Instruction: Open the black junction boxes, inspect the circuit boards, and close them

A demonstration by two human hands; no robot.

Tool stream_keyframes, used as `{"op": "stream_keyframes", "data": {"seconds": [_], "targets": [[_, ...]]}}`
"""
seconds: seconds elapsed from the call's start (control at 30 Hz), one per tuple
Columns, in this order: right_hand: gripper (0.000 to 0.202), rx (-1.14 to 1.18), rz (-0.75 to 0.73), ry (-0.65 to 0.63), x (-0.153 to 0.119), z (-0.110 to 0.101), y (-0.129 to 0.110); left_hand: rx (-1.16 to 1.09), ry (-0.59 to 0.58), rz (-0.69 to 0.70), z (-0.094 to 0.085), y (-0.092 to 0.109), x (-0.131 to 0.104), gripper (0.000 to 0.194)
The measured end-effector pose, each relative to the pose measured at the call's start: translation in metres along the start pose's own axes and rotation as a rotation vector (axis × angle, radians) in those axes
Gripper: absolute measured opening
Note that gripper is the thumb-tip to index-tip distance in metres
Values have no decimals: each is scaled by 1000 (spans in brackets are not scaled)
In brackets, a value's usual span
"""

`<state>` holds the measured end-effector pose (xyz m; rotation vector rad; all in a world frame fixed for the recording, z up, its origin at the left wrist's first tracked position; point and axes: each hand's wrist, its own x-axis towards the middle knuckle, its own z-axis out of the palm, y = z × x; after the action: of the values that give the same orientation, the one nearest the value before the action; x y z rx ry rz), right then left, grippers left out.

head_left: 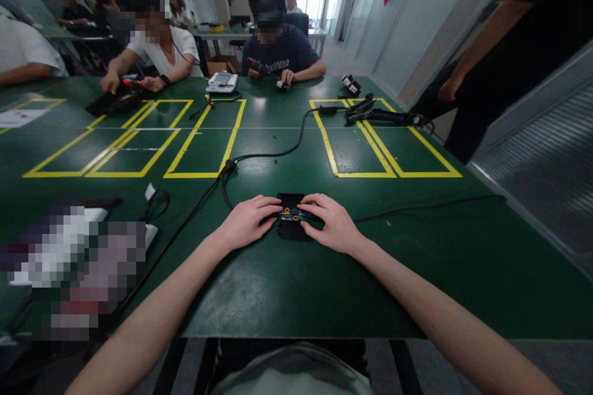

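Observation:
A small circuit board (291, 215) with copper-coloured coils lies at an opened black plastic case (294, 233), straight in front of me on the green table. My left hand (250, 221) closes thumb and fingers at the board's left end, where a black cable comes in. From the other side my right hand (331, 222) pinches the right end, and another black cable (417, 206) leads away from beneath it. Both wrists are held just over the tabletop. My fingertips partly cover the board's ends and the wire joints.
Several people sit across the green table (259, 296); one person (278, 52) opposite handles a small white part. A dark tool-like object with a cable (380, 116) lies far right. Blurred packages (102, 271) lie at left. Someone stands at right. Yellow tape (199, 174) marks rectangles.

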<state>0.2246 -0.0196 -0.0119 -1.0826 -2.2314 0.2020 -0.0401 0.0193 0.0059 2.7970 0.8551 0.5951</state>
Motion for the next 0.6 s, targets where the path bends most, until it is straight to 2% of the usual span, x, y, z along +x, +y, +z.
{"op": "stream_keyframes", "data": {"seconds": [0.33,0.47,0.6], "targets": [[34,39,14,18,0,0,-1,-25,65,-35,3,3,0,20],[26,20,58,41,-4,-9,5,-36,49,-96,3,5,2,15],[8,-13,66,-28,-5,-16,15,-30,52,-136,3,4,2,14]]}}
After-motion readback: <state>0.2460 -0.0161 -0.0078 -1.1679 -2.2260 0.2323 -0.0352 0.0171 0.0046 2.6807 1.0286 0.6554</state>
